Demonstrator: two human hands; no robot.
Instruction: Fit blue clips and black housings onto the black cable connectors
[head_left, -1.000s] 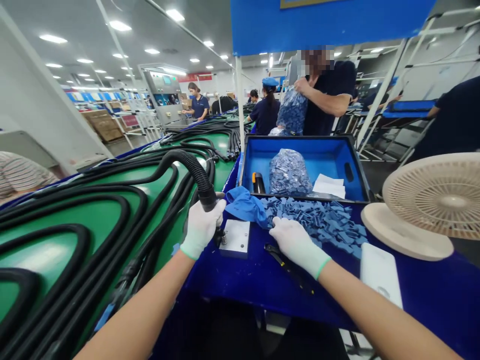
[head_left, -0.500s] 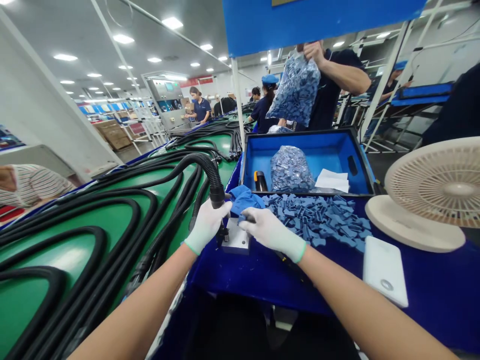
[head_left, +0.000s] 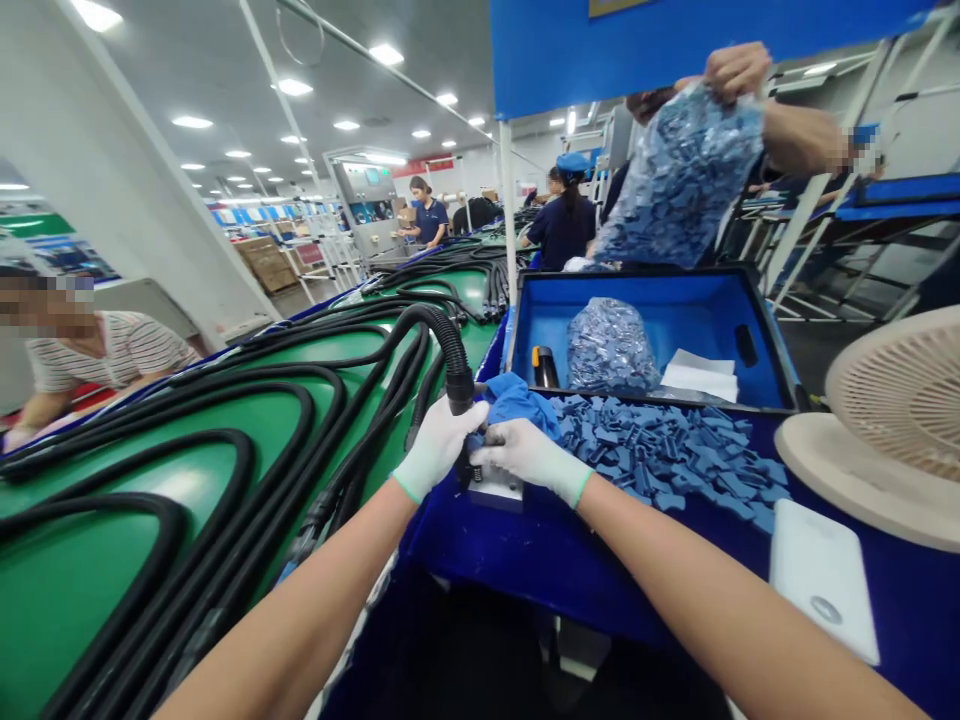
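My left hand (head_left: 439, 445), in a white glove, is wrapped round the end of a black ribbed hose (head_left: 448, 357) just below its cuff. My right hand (head_left: 521, 452), also gloved, is closed against the hose end beside it, over a small grey metal block (head_left: 501, 489) on the blue bench. What the right fingers pinch is hidden. A blue cloth (head_left: 517, 400) lies just behind both hands. A heap of small blue rubber pieces (head_left: 667, 452) spreads to the right of my right hand.
Several black hoses loop over the green conveyor (head_left: 90, 560) on the left. A blue bin (head_left: 720, 310) behind holds a bag of blue pieces (head_left: 609, 347). A person opposite lifts another bag (head_left: 679, 180). A beige fan (head_left: 896, 415) and white pad (head_left: 821, 575) sit right.
My right hand left the heap of blue pieces and moved left to the hose end beside my left hand. The person opposite raised the bag higher.
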